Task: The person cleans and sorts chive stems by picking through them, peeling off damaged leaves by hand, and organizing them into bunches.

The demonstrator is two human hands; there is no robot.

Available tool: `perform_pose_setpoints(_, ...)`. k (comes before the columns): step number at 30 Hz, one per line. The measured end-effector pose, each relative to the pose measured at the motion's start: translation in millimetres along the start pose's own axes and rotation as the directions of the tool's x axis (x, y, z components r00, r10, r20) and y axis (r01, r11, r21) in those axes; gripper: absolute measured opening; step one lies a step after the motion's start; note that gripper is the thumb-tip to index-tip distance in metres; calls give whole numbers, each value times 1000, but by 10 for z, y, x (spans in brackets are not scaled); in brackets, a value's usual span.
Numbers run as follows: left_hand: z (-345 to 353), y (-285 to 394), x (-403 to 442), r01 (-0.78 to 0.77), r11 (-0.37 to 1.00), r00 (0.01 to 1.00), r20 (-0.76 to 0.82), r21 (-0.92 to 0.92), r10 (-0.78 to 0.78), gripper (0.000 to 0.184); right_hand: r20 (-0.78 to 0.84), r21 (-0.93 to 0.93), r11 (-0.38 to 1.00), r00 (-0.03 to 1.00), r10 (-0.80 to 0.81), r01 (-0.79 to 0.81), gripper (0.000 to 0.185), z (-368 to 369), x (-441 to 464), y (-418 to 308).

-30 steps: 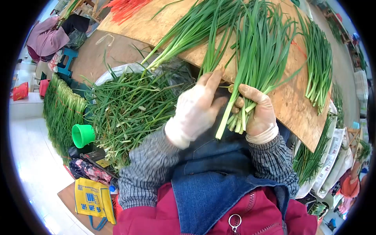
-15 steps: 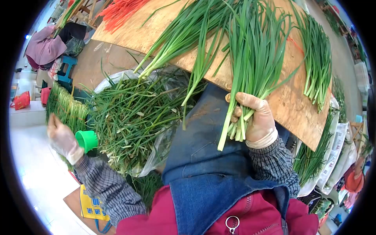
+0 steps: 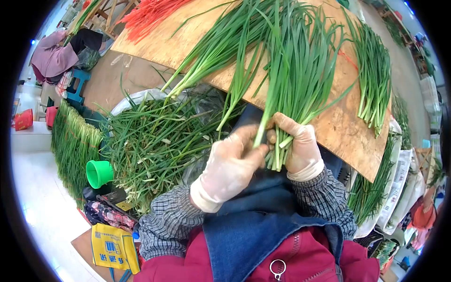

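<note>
My right hand [image 3: 303,148], in a thin whitish glove, is closed round the white lower ends of a bunch of green leafy stalks [image 3: 300,70]. The leaves of this bunch spread over the wooden board [image 3: 188,30]. My left hand [image 3: 230,164], gloved too, pinches the pale end of one thick stalk [image 3: 263,129] at the bunch's left side. Loose stalks [image 3: 213,61] lie on the board to the left, some with ends past its edge. A separate bundle [image 3: 376,75] rests at the board's right side.
Left of my hands is a large heap of leafy trimmings [image 3: 150,145] in a plastic-lined container. Beyond it are a green cup [image 3: 99,174], upright bundles [image 3: 75,141] and a yellow bag [image 3: 112,246]. Red strips [image 3: 150,16] lie on the board. A person [image 3: 54,54] sits at the upper left.
My left hand has come back from the far left to the bunch and taken hold of a stalk. My right hand still grips the bunch, slightly further left and higher.
</note>
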State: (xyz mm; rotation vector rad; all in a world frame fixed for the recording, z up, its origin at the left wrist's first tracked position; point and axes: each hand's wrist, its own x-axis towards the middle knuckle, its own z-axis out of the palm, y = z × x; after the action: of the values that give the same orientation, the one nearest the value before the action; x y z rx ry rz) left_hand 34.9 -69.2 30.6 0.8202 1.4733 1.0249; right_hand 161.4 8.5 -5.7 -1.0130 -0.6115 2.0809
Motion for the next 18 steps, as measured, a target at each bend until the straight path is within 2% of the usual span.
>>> perform_pose_setpoints(1,-11,-191,104,-255,931,958,-63,260,280,31,-19,-10,1000,1000,3,-3,18,14,-28,-12)
perform_pose_setpoints(2,23,-190,135,-398,836,886,-75,378,457,31,-35,-21,1000,999,7,-8,19,26,-44,-11)
perform_pose_setpoints(3,94,-183,166,-512,704,785,-66,492,616,32,9,4,996,996,-85,85,22,31,-35,32)
perform_pose_setpoints(4,159,-179,183,-590,543,659,-31,597,751,33,8,27,998,999,-52,51,22,36,-33,35)
perform_pose_setpoints(5,212,-119,125,-482,427,736,89,765,672,38,7,52,999,1000,-18,17,22,35,-35,36)
perform_pose_setpoints(6,234,-147,107,-474,371,707,94,799,701,40,7,78,997,1000,16,-16,21,31,-37,32)
perform_pose_setpoints(7,156,-124,101,-515,443,763,158,734,626,37,74,13,999,996,40,-41,22,-18,-38,-27)
perform_pose_setpoints(8,27,-102,91,-542,520,805,230,660,547,34,23,-49,996,997,69,-68,25,-14,-48,-59)
perform_pose_setpoints(9,-103,-147,87,-622,581,746,169,526,645,25,39,-49,991,991,124,-122,28,-25,-62,-98)
perform_pose_setpoints(10,-227,-202,102,-662,575,654,-3,481,756,16,54,-48,984,983,177,-174,30,-32,-75,-133)
perform_pose_setpoints(11,-326,-254,34,-432,832,785,-309,347,537,14,44,-70,982,983,181,-177,34,-26,-73,-157)
perform_pose_setpoints(12,-447,-309,45,-246,923,792,-488,295,367,15,129,-21,983,975,181,-180,34,-66,-60,-187)
perform_pose_setpoints(13,-550,-367,106,-191,888,773,-493,419,399,15,222,103,974,959,177,-203,34,-76,-54,-221)
perform_pose_setpoints(14,-621,-388,166,-215,809,783,-398,548,478,18,312,219,947,936,162,-237,34,-54,-70,-257)
perform_pose_setpoints(16,-677,-446,311,-135,963,934,-295,232,202,26,355,345,910,930,98,-227,27,53,-137,-335)
perform_pose_setpoints(18,-694,-501,413,-49,999,990,-131,-2,48,27,344,257,956,938,48,-143,40,14,-102,-308)
